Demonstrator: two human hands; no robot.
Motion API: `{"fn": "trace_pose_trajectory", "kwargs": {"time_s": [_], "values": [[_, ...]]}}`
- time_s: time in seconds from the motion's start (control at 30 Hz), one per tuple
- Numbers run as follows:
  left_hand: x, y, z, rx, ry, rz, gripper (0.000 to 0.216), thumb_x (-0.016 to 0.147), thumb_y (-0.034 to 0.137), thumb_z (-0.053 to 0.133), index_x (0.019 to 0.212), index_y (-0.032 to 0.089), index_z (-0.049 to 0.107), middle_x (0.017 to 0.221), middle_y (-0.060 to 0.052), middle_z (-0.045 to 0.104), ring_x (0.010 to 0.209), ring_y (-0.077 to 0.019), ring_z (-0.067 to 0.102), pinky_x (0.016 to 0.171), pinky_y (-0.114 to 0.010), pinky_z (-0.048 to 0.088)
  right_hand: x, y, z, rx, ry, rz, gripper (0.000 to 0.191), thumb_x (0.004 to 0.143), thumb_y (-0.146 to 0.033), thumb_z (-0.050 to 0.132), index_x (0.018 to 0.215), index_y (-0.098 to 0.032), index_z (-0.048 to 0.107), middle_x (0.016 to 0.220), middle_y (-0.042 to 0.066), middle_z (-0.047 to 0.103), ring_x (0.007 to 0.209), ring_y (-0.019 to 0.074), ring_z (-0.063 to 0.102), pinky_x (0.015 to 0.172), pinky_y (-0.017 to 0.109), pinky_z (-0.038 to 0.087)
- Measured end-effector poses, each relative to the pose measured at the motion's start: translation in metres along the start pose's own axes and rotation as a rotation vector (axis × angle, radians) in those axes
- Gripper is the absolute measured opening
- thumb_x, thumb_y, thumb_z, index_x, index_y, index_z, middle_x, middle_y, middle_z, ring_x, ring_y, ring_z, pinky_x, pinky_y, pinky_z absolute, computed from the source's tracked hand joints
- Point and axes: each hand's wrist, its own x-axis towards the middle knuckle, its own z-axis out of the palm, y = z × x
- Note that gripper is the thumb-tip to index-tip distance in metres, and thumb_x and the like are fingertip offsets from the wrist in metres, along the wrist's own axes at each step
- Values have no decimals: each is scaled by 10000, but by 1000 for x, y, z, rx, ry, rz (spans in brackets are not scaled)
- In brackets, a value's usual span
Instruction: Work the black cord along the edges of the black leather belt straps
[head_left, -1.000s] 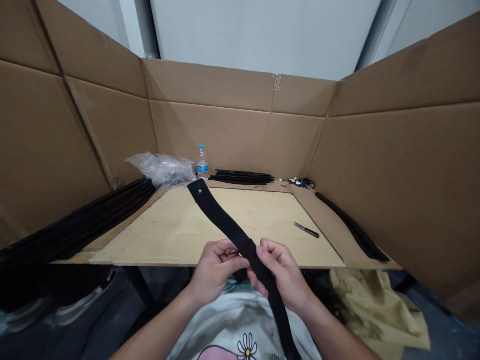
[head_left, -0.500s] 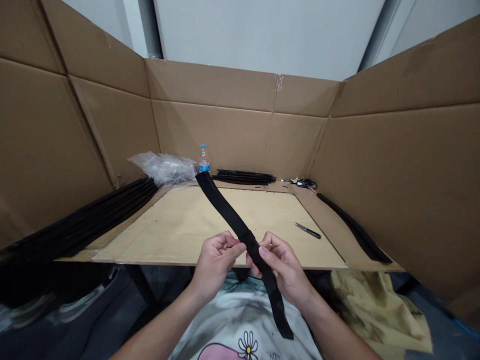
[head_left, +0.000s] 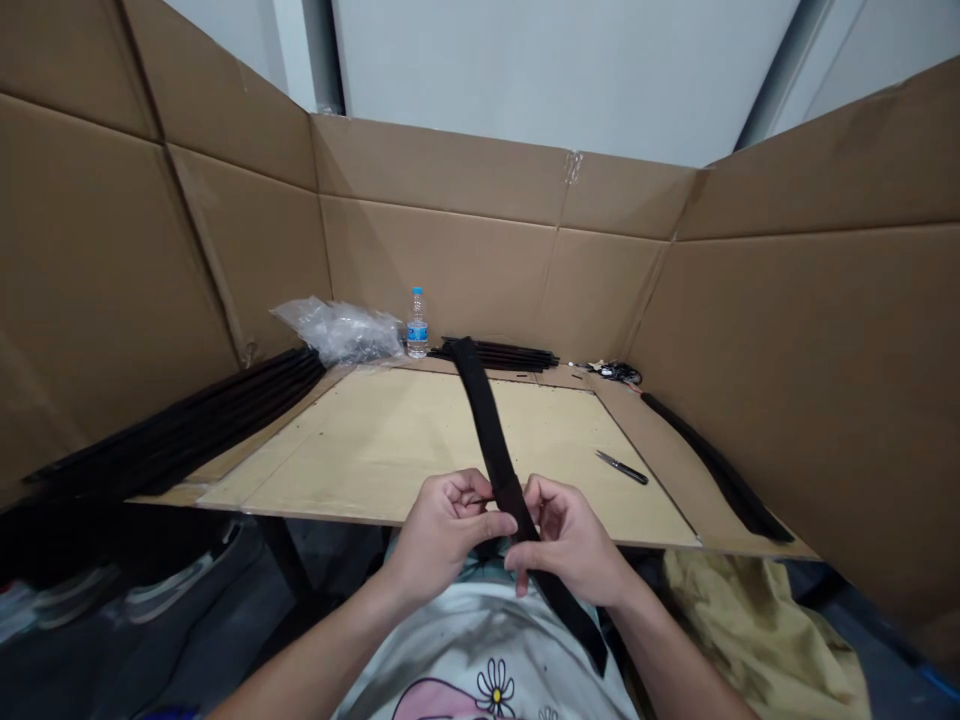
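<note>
A long black fabric strap (head_left: 486, 420) runs slantwise from above the board down toward my lap, with a doubled or joined part near its middle. My left hand (head_left: 450, 525) pinches its left edge, thumb lying on the front face. On the other edge, my right hand (head_left: 562, 540) grips the strap with thumb and fingers just below that joined part. Both hands are close together at the table's near edge. The strap's lower end hangs over my shirt. What the curled fingertips do behind the strap is hidden.
Black strips lie in a pile (head_left: 225, 420) at left, a stack (head_left: 510, 355) at the back and another strip (head_left: 712, 465) at right. Thread snips (head_left: 622, 467) rest on the yellowish board (head_left: 360, 440). A water bottle (head_left: 417, 325), plastic bag (head_left: 345, 332) and tangled cords (head_left: 611, 371) stand behind. Cardboard walls enclose the table.
The strap has turned more upright, its upper end swinging right and its lower end shifting right. Both hands still hold it, with the thumbs now lower on it. The view has shifted slightly.
</note>
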Motion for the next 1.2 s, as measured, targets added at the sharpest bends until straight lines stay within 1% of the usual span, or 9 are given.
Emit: {"fn": "trace_pose_trajectory", "kwargs": {"time_s": [0.1, 0.2, 0.3, 0.4, 0.6, 0.77, 0.93, 1.07, 1.2], "values": [[0, 0, -2, -8, 7, -13, 313, 533, 210, 842, 626, 130, 554, 577, 8, 641, 498, -99, 577, 483, -193, 428, -2, 0, 3, -8, 6, 33, 468, 594, -243, 847, 707, -210, 393, 530, -84, 600, 395, 98, 585, 364, 184, 498], [0, 0, -2, -62, -65, -20, 315, 571, 251, 829, 643, 140, 544, 546, 7, 635, 459, -131, 593, 462, -229, 448, -4, -2, 4, -56, 16, 1, 451, 682, -334, 794, 717, -216, 360, 520, -48, 639, 362, 77, 556, 332, 129, 396], [-1, 0, 1, -133, -178, -26, 292, 607, 267, 807, 667, 146, 548, 504, 8, 618, 454, -187, 622, 489, -303, 500, -5, -3, 4, -73, 1, -24, 395, 821, -489, 622, 717, -210, 363, 567, 3, 678, 353, 68, 537, 339, 140, 388], [-1, 0, 2, -141, -179, -30, 293, 603, 243, 807, 648, 148, 534, 527, -5, 642, 464, -195, 638, 509, -308, 508, -6, -2, 4, -88, 39, -4, 407, 867, -550, 519, 703, -196, 400, 517, -4, 648, 326, 67, 511, 327, 143, 384], [0, -2, 1, -94, -111, -21, 342, 615, 243, 797, 624, 170, 463, 548, -4, 658, 474, -158, 631, 484, -239, 466, -6, -2, 8, -110, 120, -28, 407, 870, -530, 529, 675, -194, 406, 496, -7, 626, 326, 71, 498, 324, 148, 366], [3, 0, -3, 1, 97, 75, 342, 628, 270, 783, 588, 167, 460, 456, 49, 566, 424, -85, 534, 419, -169, 365, -4, -4, 8, -8, 94, -92, 341, 827, -448, 639, 714, -188, 450, 660, 26, 672, 531, 102, 594, 497, 202, 462], [4, -2, -5, 70, 192, 90, 363, 438, 148, 862, 586, 143, 530, 492, 66, 557, 430, -61, 492, 433, -163, 375, -1, 1, 4, 69, 38, -20, 318, 736, -363, 754, 946, -172, 611, 717, -13, 605, 532, 77, 530, 458, 189, 451], [2, 0, -1, 21, 91, 72, 299, 447, 141, 863, 632, 118, 629, 590, 9, 652, 531, -101, 582, 505, -180, 448, -1, 2, 2, 20, -20, -3, 275, 715, -344, 771, 824, -144, 615, 682, -33, 583, 429, 35, 484, 408, 165, 452], [0, 1, 0, -55, -39, 52, 233, 534, 163, 838, 683, 108, 667, 637, -24, 685, 569, -132, 627, 542, -210, 490, -3, -2, 3, 47, -66, 35, 373, 682, -327, 795, 759, -190, 456, 635, -35, 631, 441, 96, 590, 379, 197, 506]]}}
